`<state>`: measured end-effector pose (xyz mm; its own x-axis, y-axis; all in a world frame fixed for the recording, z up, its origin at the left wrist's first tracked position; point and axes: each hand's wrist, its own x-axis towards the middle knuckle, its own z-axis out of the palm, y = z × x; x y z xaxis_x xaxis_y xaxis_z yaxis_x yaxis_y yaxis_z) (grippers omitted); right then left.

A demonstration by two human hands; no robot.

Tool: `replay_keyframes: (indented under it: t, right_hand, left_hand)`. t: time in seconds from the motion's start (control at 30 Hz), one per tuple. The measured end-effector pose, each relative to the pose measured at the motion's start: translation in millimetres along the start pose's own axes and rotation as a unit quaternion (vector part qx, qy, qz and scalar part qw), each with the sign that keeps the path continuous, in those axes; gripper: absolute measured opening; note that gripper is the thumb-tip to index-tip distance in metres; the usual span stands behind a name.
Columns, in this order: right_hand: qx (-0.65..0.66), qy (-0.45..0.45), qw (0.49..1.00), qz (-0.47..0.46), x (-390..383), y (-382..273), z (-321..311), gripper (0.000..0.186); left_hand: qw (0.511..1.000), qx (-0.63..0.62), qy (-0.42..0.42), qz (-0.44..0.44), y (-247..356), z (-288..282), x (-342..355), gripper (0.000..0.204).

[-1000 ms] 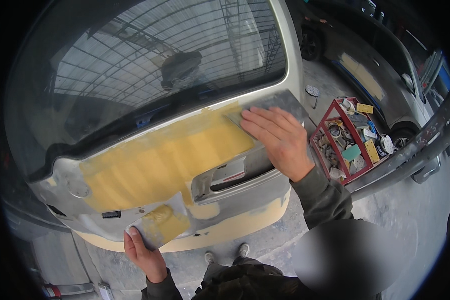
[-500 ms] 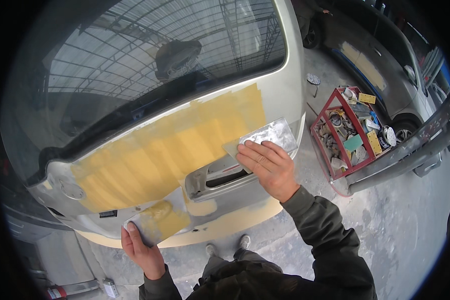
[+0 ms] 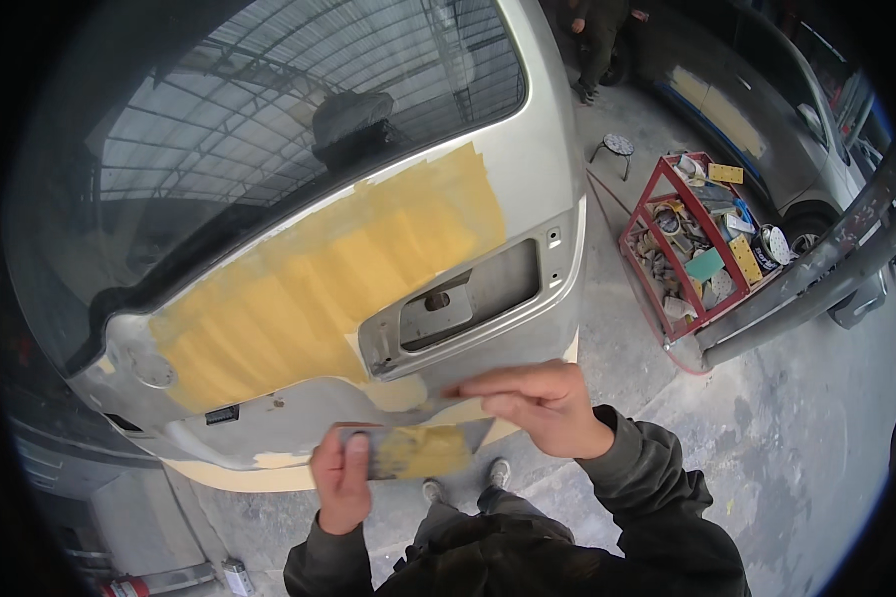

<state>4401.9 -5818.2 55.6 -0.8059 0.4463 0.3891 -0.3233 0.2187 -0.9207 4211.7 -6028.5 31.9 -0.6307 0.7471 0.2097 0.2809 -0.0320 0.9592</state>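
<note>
My left hand (image 3: pixel 340 478) grips a flat grey putty board (image 3: pixel 382 454) by its left end, thumb on top. Yellow body filler (image 3: pixel 433 451) is smeared across that board. My right hand (image 3: pixel 543 406) is at the board's right end, fingers together and seen nearly edge-on, holding a metal putty spreader mostly hidden by the hand. Both hands are in front of the silver vehicle's tailgate (image 3: pixel 558 298). A wide band of yellow filler (image 3: pixel 329 289) covers the panel below the rear window, showing streaks. Beside the band is a recess (image 3: pixel 473 298) with an opening.
To the right stands a red metal cart (image 3: pixel 657 249) filled with cans, sanding sheets and scraps. Behind it are a round stool (image 3: pixel 617 145), a dark car (image 3: pixel 707 60) with a filler patch, and another person's legs (image 3: pixel 599 45). A grey bumper-like part (image 3: pixel 806 289) juts in.
My right hand has come down and off the panel with its spreader, baring the recess. My left hand has moved right with the board, bringing the two together.
</note>
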Motion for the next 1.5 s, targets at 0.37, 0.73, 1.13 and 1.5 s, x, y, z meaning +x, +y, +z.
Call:
replay_keyframes:
  t: [0.37, 0.73, 1.13, 1.5]
  right_hand:
    - [-0.036, -0.203, 0.971, 0.125, 9, -10, -36, 0.033]
    - [-0.598, 0.126, 0.742, -0.275, 115, -18, -107, 0.043]
    - [-0.586, 0.045, 0.764, -0.267, 91, 28, -100, 0.04]
    - [-0.603, 0.073, 0.741, -0.286, 54, 62, -99, 0.038]
  left_hand:
    - [0.992, -0.035, 0.114, 0.046, -7, -9, -11, 0.026]
    - [0.941, -0.257, 0.213, 0.057, 5, -39, -18, 0.037]
    - [0.951, -0.227, 0.207, 0.042, -8, -47, -11, 0.039]
    - [0.958, -0.227, 0.171, 0.051, 3, -40, -8, 0.039]
